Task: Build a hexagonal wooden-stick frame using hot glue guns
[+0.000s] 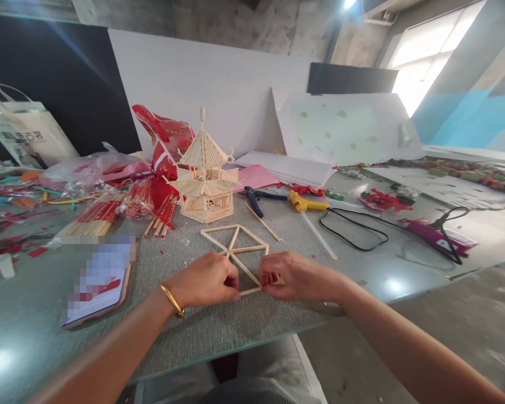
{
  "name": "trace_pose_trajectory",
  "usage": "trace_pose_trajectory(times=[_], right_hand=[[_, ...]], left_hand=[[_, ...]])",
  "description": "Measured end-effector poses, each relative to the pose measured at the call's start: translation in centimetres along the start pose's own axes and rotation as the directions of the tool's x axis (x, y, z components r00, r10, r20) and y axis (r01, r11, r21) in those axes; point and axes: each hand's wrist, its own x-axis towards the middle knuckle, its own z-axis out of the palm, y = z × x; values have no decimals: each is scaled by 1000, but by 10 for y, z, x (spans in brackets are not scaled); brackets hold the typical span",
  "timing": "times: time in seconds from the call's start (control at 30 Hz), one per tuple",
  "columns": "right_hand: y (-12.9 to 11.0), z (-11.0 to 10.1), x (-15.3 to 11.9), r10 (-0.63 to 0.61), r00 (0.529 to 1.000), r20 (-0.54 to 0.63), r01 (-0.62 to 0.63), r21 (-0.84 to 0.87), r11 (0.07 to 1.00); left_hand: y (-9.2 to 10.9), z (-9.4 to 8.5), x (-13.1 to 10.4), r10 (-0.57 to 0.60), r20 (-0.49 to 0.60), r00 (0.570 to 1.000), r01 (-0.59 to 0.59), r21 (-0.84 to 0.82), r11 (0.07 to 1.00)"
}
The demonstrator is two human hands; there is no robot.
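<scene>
A flat frame of wooden sticks (244, 266), with spokes meeting near its middle, lies on the grey table mat. My left hand (210, 278), with a gold bracelet at the wrist, is closed at the frame's near left side, fingers pinched on a stick. At the near right corner my right hand (292, 276) has its fingers pressed together on the frame. The fingertips partly hide the near edge. Behind the frame stands a small pagoda model (206, 179) built of similar sticks. A single loose stick (264, 223) lies to its right.
A phone (101, 280) lies at the left, below bundled sticks (95, 216). Beyond the frame are blue-handled pliers (255, 201) and a yellow glue gun (305, 202) with a black cord (356, 247). A clear glue stick (318, 235) lies nearer. The table's front edge (235, 350) is close.
</scene>
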Motion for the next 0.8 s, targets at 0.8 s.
trace_pose_trajectory(times=[0.8], right_hand=[[-2,6,-3,147,988,-50,-136,180,974]], left_hand=[[-6,-2,4,35,21,999,-33,-68,997]])
